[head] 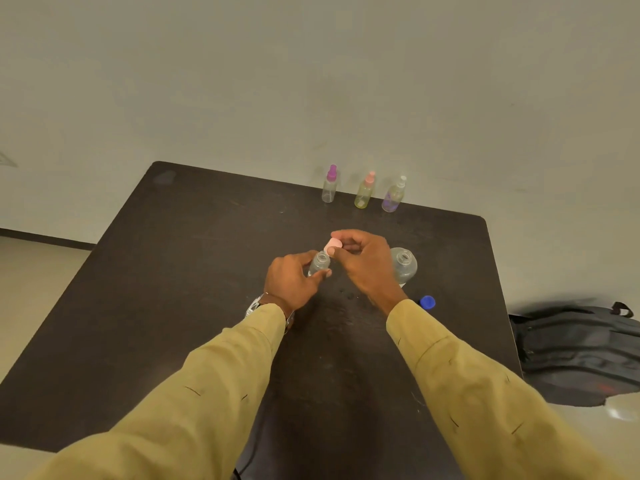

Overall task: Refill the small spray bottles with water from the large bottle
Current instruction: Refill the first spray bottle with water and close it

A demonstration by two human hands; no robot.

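My left hand grips a small clear spray bottle that stands upright on the dark table with its neck uncovered. My right hand pinches that bottle's pink spray cap just above and to the right of the neck. The large clear bottle stands uncapped behind my right hand, partly hidden by it. Its blue cap lies on the table by my right wrist.
Three capped small spray bottles line the table's far edge: one with a purple top, a yellowish one with a pink top, a purplish one with a white top. A black backpack lies right of the table.
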